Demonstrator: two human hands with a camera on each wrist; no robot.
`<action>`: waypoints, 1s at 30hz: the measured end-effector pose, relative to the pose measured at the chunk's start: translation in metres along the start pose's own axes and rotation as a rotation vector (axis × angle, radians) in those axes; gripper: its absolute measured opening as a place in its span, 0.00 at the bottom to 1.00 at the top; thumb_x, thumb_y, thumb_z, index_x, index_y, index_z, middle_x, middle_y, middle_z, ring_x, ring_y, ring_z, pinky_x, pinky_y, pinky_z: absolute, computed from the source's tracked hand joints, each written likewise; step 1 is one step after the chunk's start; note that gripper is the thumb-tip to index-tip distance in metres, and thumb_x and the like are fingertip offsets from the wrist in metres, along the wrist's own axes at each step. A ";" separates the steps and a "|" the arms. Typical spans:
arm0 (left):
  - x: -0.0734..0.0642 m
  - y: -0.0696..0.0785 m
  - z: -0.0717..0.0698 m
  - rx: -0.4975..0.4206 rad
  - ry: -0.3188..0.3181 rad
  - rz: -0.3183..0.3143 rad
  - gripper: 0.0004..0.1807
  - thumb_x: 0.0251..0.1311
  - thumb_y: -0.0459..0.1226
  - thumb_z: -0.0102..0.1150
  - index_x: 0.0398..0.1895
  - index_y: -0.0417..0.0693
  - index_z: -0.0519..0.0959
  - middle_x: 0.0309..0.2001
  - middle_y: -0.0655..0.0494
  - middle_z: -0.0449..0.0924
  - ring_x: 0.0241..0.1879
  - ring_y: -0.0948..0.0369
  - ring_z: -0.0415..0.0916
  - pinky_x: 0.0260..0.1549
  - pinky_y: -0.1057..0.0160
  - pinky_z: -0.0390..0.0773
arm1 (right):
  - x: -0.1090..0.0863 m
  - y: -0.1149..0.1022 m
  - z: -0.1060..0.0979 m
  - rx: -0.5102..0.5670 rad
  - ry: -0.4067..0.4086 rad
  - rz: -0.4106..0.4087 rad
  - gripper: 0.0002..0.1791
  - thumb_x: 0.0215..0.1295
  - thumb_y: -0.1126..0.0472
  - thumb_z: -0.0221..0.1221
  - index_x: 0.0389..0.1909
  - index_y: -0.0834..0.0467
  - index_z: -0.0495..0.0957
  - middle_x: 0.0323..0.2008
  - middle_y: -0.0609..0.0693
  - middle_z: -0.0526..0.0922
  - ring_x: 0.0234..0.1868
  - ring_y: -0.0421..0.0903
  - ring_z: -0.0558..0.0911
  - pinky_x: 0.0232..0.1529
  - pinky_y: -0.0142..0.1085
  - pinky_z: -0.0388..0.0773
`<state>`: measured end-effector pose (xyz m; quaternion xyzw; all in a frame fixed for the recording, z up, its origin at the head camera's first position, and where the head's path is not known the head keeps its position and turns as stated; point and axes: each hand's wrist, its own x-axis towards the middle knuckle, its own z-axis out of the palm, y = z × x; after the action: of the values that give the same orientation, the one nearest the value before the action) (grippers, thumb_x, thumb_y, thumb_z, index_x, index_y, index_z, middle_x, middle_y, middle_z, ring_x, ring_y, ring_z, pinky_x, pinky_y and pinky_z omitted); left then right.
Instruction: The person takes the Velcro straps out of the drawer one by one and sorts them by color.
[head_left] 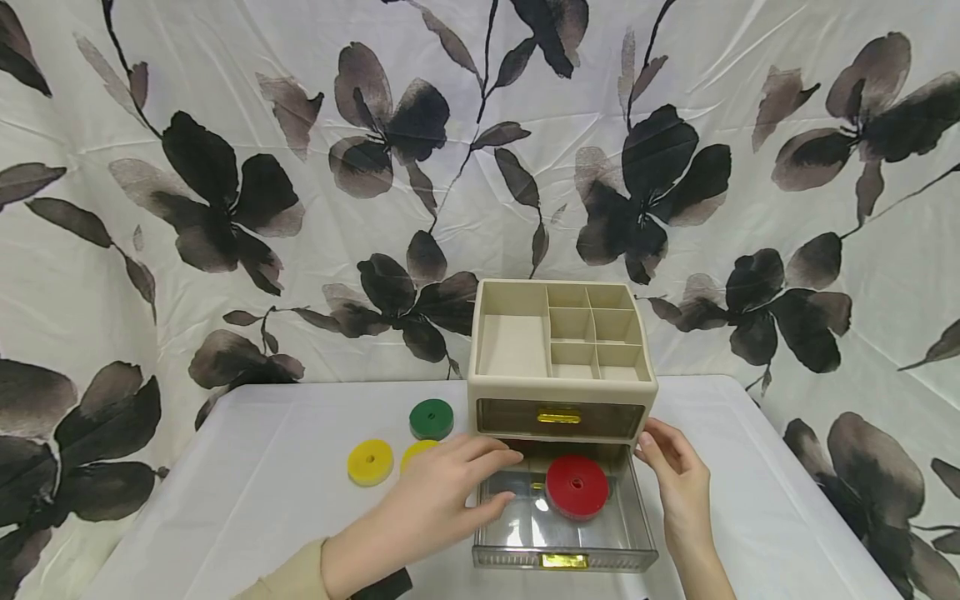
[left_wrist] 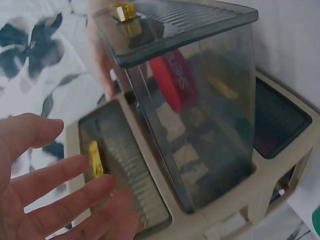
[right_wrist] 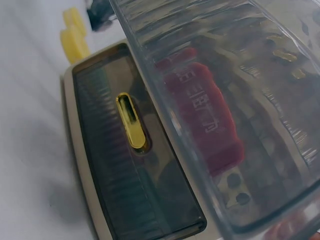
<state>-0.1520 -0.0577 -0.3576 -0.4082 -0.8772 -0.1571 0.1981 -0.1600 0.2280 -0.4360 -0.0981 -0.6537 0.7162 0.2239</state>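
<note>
A beige desktop organizer (head_left: 487, 389) stands on the table with its clear lower drawer (head_left: 517, 533) pulled out. Inside that drawer lies a red disc (head_left: 577, 487) with a small centre hole; raised lettering shows on its side in both wrist views. My left hand (head_left: 450, 479) hovers over the drawer's left side, fingers spread and holding nothing; in the left wrist view its fingers (left_wrist: 65, 185) are extended beside the drawer. At the organizer's right side is my right hand (head_left: 681, 483), fingertips right at its lower corner, with relaxed fingers.
Left of the organizer lie a green disc (head_left: 431, 419) and a yellow disc (head_left: 370, 462); another yellow disc (head_left: 416, 452) is partly hidden behind my left hand. The upper drawer (head_left: 517, 418) is closed. A black object (head_left: 384, 586) shows at the bottom edge. Floral cloth (head_left: 510, 217) hangs behind.
</note>
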 end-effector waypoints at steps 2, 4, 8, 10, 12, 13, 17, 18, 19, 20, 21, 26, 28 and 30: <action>0.005 0.002 0.002 -0.017 -0.030 0.028 0.19 0.56 0.47 0.65 0.51 0.57 0.80 0.48 0.65 0.82 0.50 0.65 0.78 0.44 0.66 0.81 | 0.000 0.000 0.000 -0.002 0.000 -0.001 0.15 0.66 0.62 0.58 0.52 0.63 0.76 0.40 0.37 0.83 0.41 0.32 0.82 0.43 0.25 0.80; 0.010 0.003 0.004 -0.027 -0.059 0.055 0.19 0.57 0.47 0.64 0.52 0.57 0.80 0.49 0.65 0.82 0.51 0.65 0.78 0.47 0.66 0.81 | 0.000 0.000 0.000 -0.004 0.000 0.001 0.15 0.66 0.62 0.58 0.52 0.63 0.76 0.40 0.37 0.83 0.41 0.32 0.82 0.43 0.25 0.80; 0.018 0.006 0.010 -0.028 -0.106 0.108 0.19 0.58 0.46 0.63 0.53 0.56 0.79 0.49 0.64 0.81 0.51 0.64 0.78 0.48 0.67 0.80 | 0.000 0.001 0.000 -0.003 -0.004 0.005 0.15 0.66 0.62 0.59 0.52 0.63 0.76 0.40 0.37 0.83 0.41 0.32 0.82 0.43 0.25 0.80; 0.022 0.007 0.013 -0.021 -0.130 0.128 0.19 0.58 0.46 0.62 0.53 0.56 0.79 0.50 0.63 0.81 0.50 0.64 0.78 0.48 0.67 0.80 | 0.000 0.000 0.000 -0.003 -0.006 0.003 0.15 0.66 0.62 0.59 0.52 0.63 0.76 0.40 0.37 0.83 0.41 0.32 0.82 0.43 0.25 0.80; 0.025 0.007 0.017 -0.012 -0.150 0.150 0.19 0.59 0.46 0.62 0.54 0.56 0.79 0.50 0.63 0.81 0.50 0.64 0.79 0.48 0.68 0.80 | -0.001 0.000 0.000 -0.002 -0.006 0.000 0.15 0.66 0.62 0.58 0.52 0.64 0.76 0.40 0.37 0.83 0.41 0.32 0.82 0.43 0.25 0.80; 0.027 0.007 0.019 -0.006 -0.158 0.161 0.19 0.59 0.46 0.61 0.54 0.56 0.79 0.50 0.63 0.81 0.50 0.64 0.79 0.48 0.68 0.80 | -0.001 0.000 0.000 -0.004 -0.007 -0.001 0.15 0.66 0.62 0.58 0.52 0.64 0.76 0.40 0.37 0.83 0.41 0.32 0.82 0.43 0.25 0.80; 0.035 0.007 0.026 -0.008 -0.193 0.210 0.19 0.59 0.45 0.61 0.54 0.57 0.79 0.51 0.62 0.81 0.50 0.65 0.79 0.46 0.70 0.80 | -0.001 -0.001 0.000 -0.004 -0.006 -0.001 0.16 0.66 0.62 0.58 0.52 0.64 0.76 0.40 0.37 0.83 0.41 0.32 0.82 0.43 0.25 0.80; 0.037 0.007 0.027 -0.011 -0.205 0.223 0.19 0.60 0.45 0.61 0.55 0.57 0.79 0.52 0.62 0.81 0.50 0.65 0.78 0.47 0.70 0.79 | -0.001 -0.002 0.000 -0.004 -0.008 0.000 0.16 0.66 0.61 0.59 0.52 0.64 0.76 0.40 0.37 0.83 0.41 0.32 0.82 0.43 0.25 0.80; 0.040 0.007 0.029 -0.010 -0.217 0.237 0.19 0.60 0.46 0.60 0.55 0.57 0.78 0.52 0.62 0.81 0.51 0.65 0.78 0.48 0.70 0.79 | -0.001 -0.002 0.000 -0.005 -0.009 0.000 0.16 0.66 0.61 0.59 0.52 0.64 0.76 0.40 0.37 0.83 0.41 0.32 0.82 0.43 0.25 0.80; 0.042 0.007 0.030 -0.012 -0.227 0.254 0.19 0.60 0.46 0.60 0.55 0.57 0.78 0.53 0.61 0.81 0.51 0.65 0.78 0.49 0.70 0.79 | 0.000 -0.002 0.001 -0.004 -0.008 0.001 0.16 0.66 0.61 0.59 0.52 0.64 0.76 0.40 0.37 0.83 0.41 0.32 0.82 0.43 0.25 0.80; 0.044 0.007 0.032 -0.010 -0.239 0.270 0.20 0.61 0.46 0.60 0.56 0.57 0.78 0.54 0.61 0.80 0.52 0.65 0.78 0.51 0.69 0.78 | 0.000 -0.002 0.000 -0.003 -0.006 0.000 0.15 0.66 0.62 0.59 0.51 0.64 0.76 0.40 0.37 0.83 0.40 0.32 0.82 0.43 0.25 0.80; 0.051 0.007 0.043 0.033 -0.272 0.349 0.21 0.61 0.48 0.60 0.57 0.57 0.77 0.56 0.60 0.79 0.54 0.65 0.77 0.53 0.70 0.77 | 0.000 -0.001 0.000 0.001 0.000 -0.004 0.15 0.66 0.62 0.59 0.51 0.64 0.76 0.39 0.37 0.84 0.40 0.32 0.82 0.42 0.25 0.80; 0.052 0.007 0.047 0.041 -0.292 0.363 0.21 0.61 0.48 0.60 0.57 0.58 0.77 0.57 0.60 0.79 0.54 0.65 0.77 0.52 0.70 0.78 | 0.000 -0.001 0.000 0.000 -0.003 -0.003 0.15 0.66 0.62 0.59 0.51 0.64 0.76 0.40 0.37 0.83 0.40 0.32 0.82 0.42 0.25 0.80; 0.054 0.007 0.051 0.041 -0.314 0.366 0.22 0.61 0.48 0.60 0.58 0.58 0.76 0.59 0.59 0.78 0.55 0.65 0.77 0.52 0.70 0.78 | 0.000 -0.001 0.000 -0.005 -0.009 0.002 0.16 0.66 0.62 0.59 0.52 0.64 0.76 0.40 0.37 0.83 0.41 0.32 0.82 0.43 0.25 0.80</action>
<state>-0.1894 0.0041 -0.3757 -0.5757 -0.8116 -0.0355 0.0928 -0.1597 0.2280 -0.4349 -0.0962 -0.6564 0.7151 0.2203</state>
